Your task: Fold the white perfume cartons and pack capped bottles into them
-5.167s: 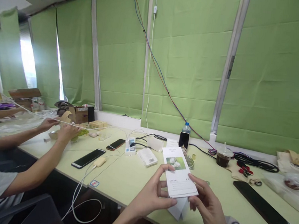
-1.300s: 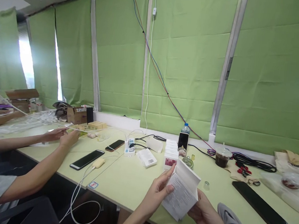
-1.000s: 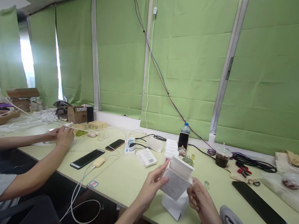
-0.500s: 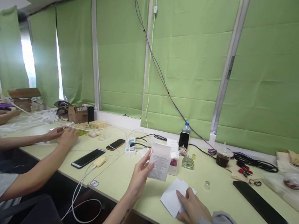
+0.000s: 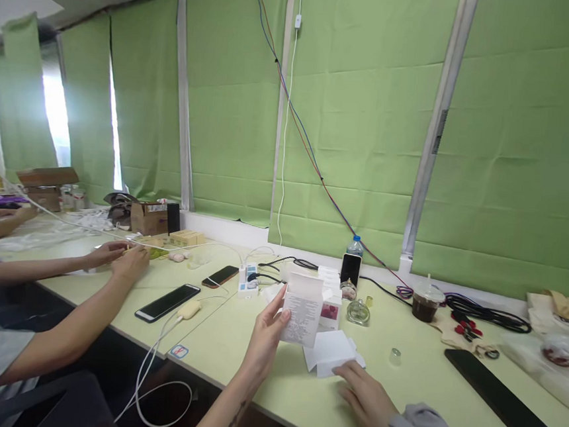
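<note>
My left hand [image 5: 267,341] grips a small white carton [image 5: 301,320] upright by its left side. Fine print covers the carton's near face, and its top flap stands up. Folded white paper [image 5: 333,351] lies on the table to the right of the carton. The fingers of my right hand [image 5: 365,395] are stretched out, their tips at the paper's near right edge; whether they press on it I cannot tell. Behind the carton are a white box with a pink picture [image 5: 330,310] and a round glass bottle [image 5: 358,312]. A small clear cap [image 5: 395,356] sits further right.
On the left, a co-worker's hands [image 5: 124,256] hold something small. Phones [image 5: 167,303], a cable with a yellowish case [image 5: 190,309] and a power strip [image 5: 248,281] lie between us. To the right are a drink cup [image 5: 426,302], a long black object [image 5: 498,395] and coiled black cable [image 5: 488,310].
The white paper has shifted away from me and lies flatter. My right hand has drawn its fingers off the paper's middle to its edge. My left hand keeps the carton in place.
</note>
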Motion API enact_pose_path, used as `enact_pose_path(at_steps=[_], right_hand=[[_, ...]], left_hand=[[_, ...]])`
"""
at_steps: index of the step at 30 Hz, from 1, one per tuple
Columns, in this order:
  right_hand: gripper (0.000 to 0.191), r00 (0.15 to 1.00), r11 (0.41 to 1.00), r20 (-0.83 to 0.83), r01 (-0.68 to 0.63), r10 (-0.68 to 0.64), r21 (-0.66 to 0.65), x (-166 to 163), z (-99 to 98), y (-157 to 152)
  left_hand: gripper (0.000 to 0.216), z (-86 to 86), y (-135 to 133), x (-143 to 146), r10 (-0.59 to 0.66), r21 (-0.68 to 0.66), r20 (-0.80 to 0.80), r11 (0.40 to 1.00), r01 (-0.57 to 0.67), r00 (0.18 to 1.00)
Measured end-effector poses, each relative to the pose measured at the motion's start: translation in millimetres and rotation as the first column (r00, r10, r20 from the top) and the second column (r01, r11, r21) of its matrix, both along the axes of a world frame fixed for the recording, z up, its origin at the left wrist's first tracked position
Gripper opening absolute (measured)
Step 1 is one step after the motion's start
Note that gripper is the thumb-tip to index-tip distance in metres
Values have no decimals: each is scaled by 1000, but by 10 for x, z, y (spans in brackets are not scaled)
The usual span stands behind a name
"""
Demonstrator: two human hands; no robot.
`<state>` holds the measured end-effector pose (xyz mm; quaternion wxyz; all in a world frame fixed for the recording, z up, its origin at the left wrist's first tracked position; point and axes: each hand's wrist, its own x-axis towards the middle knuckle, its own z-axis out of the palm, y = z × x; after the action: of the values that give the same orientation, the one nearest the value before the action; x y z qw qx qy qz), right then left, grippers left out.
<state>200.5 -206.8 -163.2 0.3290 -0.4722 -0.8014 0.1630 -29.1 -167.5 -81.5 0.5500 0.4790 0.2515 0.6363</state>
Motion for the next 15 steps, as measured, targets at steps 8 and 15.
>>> enact_pose_path(at_steps=[8, 15], right_hand=[[28, 990, 998, -127, -64, 64, 2, -61, -53, -83], [41, 933, 996, -351, 64, -81, -60, 30, 292, -82]], left_hand=[[61, -19, -23, 53, -25, -13, 10, 1000, 26, 1000], [60, -238, -134, 374, -102, 44, 8, 994, 101, 995]])
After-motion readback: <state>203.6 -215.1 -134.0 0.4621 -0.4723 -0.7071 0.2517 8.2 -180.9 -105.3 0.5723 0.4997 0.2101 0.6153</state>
